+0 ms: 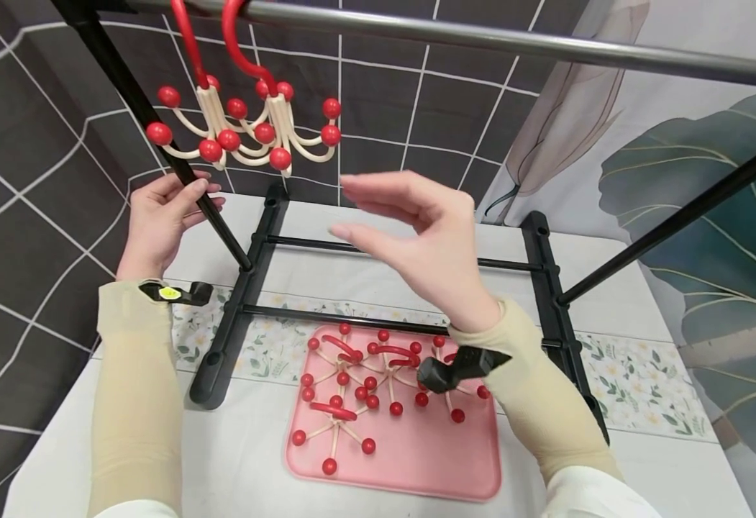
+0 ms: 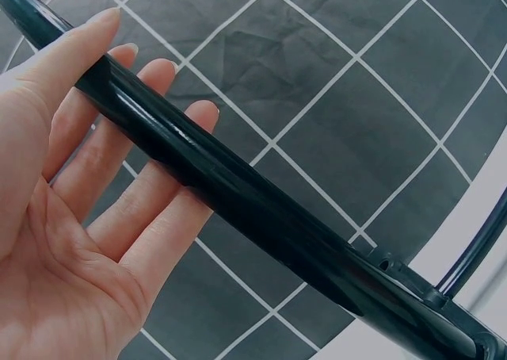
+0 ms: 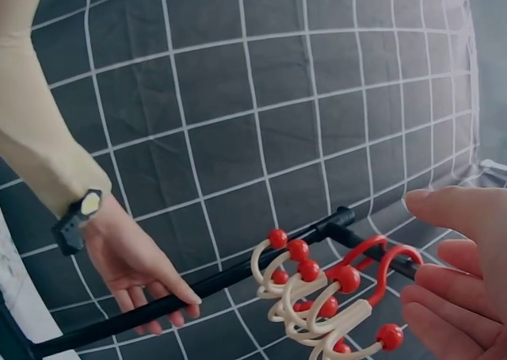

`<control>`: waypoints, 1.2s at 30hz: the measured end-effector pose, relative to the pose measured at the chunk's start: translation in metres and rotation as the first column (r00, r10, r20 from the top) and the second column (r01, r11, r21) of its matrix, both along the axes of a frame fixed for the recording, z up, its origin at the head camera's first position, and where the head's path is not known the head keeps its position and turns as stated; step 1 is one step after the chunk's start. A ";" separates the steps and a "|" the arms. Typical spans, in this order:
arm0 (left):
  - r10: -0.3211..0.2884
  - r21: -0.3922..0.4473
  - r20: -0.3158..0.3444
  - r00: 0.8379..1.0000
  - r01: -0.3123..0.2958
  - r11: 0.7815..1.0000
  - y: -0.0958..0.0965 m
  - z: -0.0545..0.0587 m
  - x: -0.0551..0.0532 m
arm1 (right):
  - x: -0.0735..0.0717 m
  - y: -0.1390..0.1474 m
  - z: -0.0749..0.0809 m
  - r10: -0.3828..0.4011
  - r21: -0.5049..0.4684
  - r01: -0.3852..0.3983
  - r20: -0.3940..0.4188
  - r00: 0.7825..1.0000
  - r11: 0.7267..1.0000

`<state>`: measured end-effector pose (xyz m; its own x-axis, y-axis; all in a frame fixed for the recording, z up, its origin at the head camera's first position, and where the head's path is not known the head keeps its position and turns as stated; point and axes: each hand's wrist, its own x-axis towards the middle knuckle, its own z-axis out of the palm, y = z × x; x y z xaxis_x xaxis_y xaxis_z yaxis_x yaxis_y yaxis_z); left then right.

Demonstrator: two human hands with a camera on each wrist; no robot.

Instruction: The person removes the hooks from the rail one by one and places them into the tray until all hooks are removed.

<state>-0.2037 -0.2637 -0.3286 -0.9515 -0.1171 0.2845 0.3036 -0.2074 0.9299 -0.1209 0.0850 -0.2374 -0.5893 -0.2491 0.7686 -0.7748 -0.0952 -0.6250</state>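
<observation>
My left hand [image 1: 157, 219] holds the slanted black post [image 2: 238, 193] of a rack, with the thumb in front and the fingers behind. Two cream claw hangers [image 1: 209, 108] [image 1: 280, 119] with red balls and red hooks hang side by side at the left of the metal rail [image 1: 429, 32]. My right hand [image 1: 426, 237] is in mid-air to the right of them, thumb and fingers apart, holding nothing. In the right wrist view the hanging claw hangers [image 3: 333, 320] are left of the right fingers. More claw hangers [image 1: 335, 424] lie on a pink tray [image 1: 429, 460] below.
The rack's black feet [image 1: 235, 324] [image 1: 565, 324] and crossbars [image 1: 345, 314] stand on a white table with a floral strip [image 1: 643, 388]. Another black post [image 1: 675, 223] rises at the right. Behind hangs dark grid-patterned cloth [image 1: 378, 108], with a leaf-patterned curtain [image 1: 708, 187] to the right.
</observation>
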 end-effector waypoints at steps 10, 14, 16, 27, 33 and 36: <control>-0.007 0.000 0.000 1.000 0.007 1.000 0.000 -0.002 0.001 | -0.026 -0.038 0.045 -0.034 -0.041 0.039 0.116 0.993 0.998; -0.006 0.002 0.001 1.000 0.006 1.000 0.000 -0.001 0.000 | -0.033 -0.050 0.063 -0.032 -0.047 0.041 0.179 0.983 0.998; -0.007 0.000 0.007 1.000 0.007 1.000 0.000 -0.001 0.000 | -0.037 -0.057 0.068 -0.022 -0.050 0.034 0.219 0.975 0.998; -0.004 -0.012 -0.009 1.000 0.004 1.000 0.000 -0.002 -0.001 | -0.059 -0.082 0.070 -0.076 0.075 0.060 0.227 0.971 0.995; -0.003 -0.012 -0.007 1.000 0.003 1.000 0.000 -0.001 -0.001 | -0.061 -0.085 0.072 -0.090 0.102 0.069 0.227 0.970 0.992; -0.006 -0.004 -0.006 1.000 0.006 1.000 0.000 -0.001 -0.001 | -0.062 -0.085 0.073 -0.099 0.107 0.078 0.217 0.971 0.991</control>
<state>-0.2046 -0.2642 -0.3296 -0.9504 -0.1101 0.2909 0.3082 -0.2059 0.9288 -0.1826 0.0004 -0.1641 -0.7648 -0.2551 0.5916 -0.6191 0.0370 -0.7844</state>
